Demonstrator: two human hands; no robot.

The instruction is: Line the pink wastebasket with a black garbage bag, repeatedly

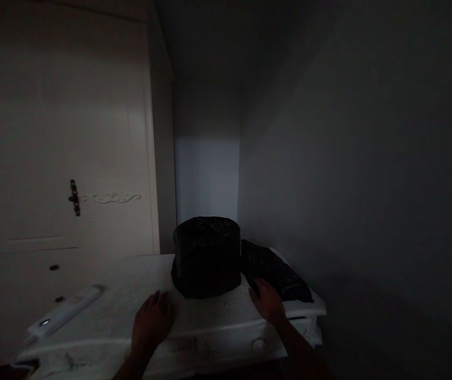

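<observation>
A tall round black bundle [207,258], which looks like a black plastic bag around something, stands on the white dresser top [125,279]. To its right lies a flatter black bag [275,269] against the wall. My left hand [153,318] is on the front part of the dresser top, left of the bundle and apart from it, holding nothing that I can see. At the near left end of the flat bag is my right hand [266,300], its fingers stretched out and touching or just beside the bag. Poor light hides the details.
A long white object [65,311] with a small shiny oval lies at the dresser's left end. Behind on the left stands a pale wardrobe [109,142] with dark handles. A grey wall [352,174] runs along the right. Drawers with a pale knob [258,345] face me.
</observation>
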